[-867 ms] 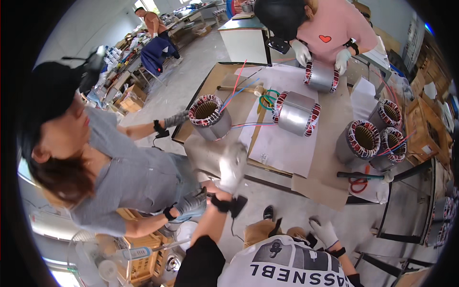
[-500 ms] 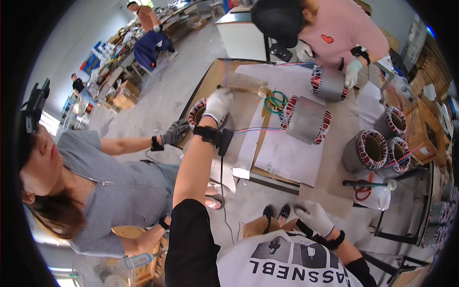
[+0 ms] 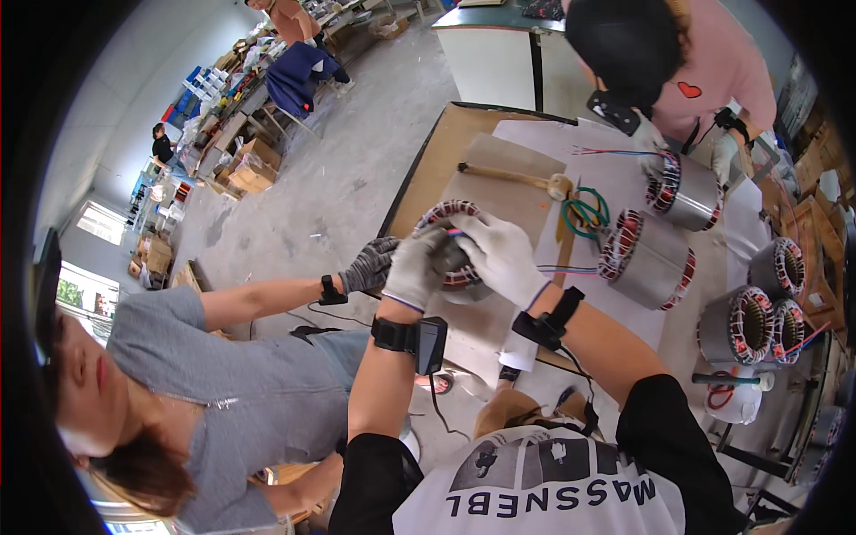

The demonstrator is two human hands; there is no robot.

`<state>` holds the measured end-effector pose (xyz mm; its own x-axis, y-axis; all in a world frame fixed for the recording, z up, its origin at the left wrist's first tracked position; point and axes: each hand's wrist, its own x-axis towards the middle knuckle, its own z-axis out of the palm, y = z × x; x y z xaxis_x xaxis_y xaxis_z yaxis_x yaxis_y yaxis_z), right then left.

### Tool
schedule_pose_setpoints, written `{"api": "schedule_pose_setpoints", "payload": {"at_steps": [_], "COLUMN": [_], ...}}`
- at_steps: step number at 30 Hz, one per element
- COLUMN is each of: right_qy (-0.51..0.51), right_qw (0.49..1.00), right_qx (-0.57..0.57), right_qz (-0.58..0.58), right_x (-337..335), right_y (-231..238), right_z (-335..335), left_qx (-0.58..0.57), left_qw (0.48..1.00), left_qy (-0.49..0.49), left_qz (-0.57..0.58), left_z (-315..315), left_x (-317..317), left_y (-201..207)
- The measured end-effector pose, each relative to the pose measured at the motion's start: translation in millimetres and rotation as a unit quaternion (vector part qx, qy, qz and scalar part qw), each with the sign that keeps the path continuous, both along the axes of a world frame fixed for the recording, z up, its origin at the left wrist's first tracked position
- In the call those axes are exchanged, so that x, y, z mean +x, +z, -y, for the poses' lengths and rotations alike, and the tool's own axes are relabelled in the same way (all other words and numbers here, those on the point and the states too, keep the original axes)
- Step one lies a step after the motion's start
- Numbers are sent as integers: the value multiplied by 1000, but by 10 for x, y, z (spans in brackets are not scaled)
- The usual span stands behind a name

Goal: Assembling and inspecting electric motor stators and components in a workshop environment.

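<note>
Both my white-gloved hands are at a stator [image 3: 464, 276], a steel ring with red-and-white laced windings, near the table's left edge. My left hand [image 3: 415, 269] curls its fingers closed over the windings on the stator's left side. From the right, my right hand [image 3: 501, 257] reaches in, its fingertips pinched at short red and blue lead wires [image 3: 456, 233] above the opening. My fingers hide part of the ring and the ends of the wires. Just left of my left hand, a co-worker's grey-gloved hand [image 3: 370, 265] rests by the stator.
A mallet [image 3: 513, 177] and a coil of green cord [image 3: 585, 210] lie beyond the stator. To their right lies another stator [image 3: 646, 260]; a co-worker in pink handles a further stator [image 3: 687, 192]. Several stators [image 3: 736, 325] stand at the right, near a green-handled hammer [image 3: 733, 381].
My right hand has come up from beside my body to the stator. My left hand has moved from above it onto its windings. The view has shifted, and the grey-gloved hand stays close by.
</note>
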<state>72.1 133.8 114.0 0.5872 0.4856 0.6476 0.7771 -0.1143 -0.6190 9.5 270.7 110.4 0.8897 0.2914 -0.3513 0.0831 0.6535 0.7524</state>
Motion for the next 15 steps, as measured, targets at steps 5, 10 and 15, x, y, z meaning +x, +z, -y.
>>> {"api": "schedule_pose_setpoints", "payload": {"at_steps": [5,10,15], "right_qy": [-25,-44,-32], "right_qw": [971,857,997], "right_qx": [-223,-510,-70], "right_qz": [83,68,4], "right_x": [82,256,455], "right_y": [-88,45,-125], "right_z": [39,-443,-647], "left_qx": [221,239,450], "left_qw": [972,960,892], "left_qy": [-6,118,-14], "left_qz": [-78,-89,-41], "left_z": [-382,-837,-912], "left_x": [-190,-244,-112], "left_y": [-15,-629,-1305]}}
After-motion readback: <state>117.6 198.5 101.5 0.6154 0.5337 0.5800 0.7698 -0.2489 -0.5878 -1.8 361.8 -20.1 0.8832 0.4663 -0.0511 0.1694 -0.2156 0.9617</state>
